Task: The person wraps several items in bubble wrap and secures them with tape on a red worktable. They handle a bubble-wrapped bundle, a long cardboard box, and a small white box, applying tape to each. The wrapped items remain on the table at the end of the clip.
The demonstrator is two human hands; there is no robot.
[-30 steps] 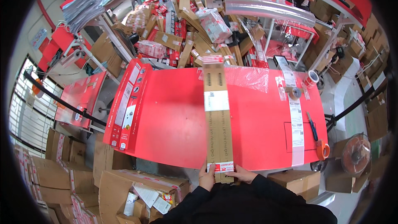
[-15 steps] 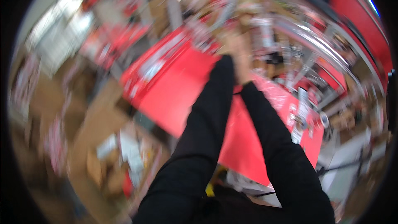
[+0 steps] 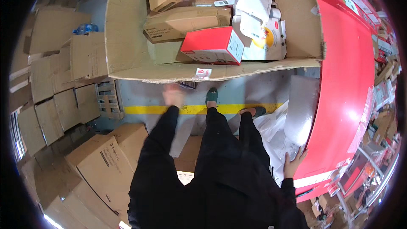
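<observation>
A large open carton (image 3: 140, 73) fills the top of the view. Inside lie several brown boxes (image 3: 186, 22), a red box (image 3: 212, 46), a white pouch (image 3: 266, 44) with a yellow picture and white flat packages (image 3: 254, 2). My left hand (image 3: 174, 95) is just below the carton's near edge, smeared by motion; its fingers cannot be made out, nor whether it touches the carton. On the right, my right hand (image 3: 295, 163) rests with spread fingers at the near edge of the red tabletop (image 3: 339, 114), holding nothing.
A translucent plastic roll (image 3: 301, 110) and white sheeting (image 3: 273, 127) stand beside the table. Brown cartons (image 3: 106, 163) are stacked at the left, near a wooden pallet (image 3: 109, 97). A yellow line (image 3: 229, 108) crosses the grey floor under my feet. Crowded shelving (image 3: 381, 144) lies far right.
My view has swung from the red tabletop to the carton. My hands, close together over the table before, are now apart: left by the carton, right at the table edge.
</observation>
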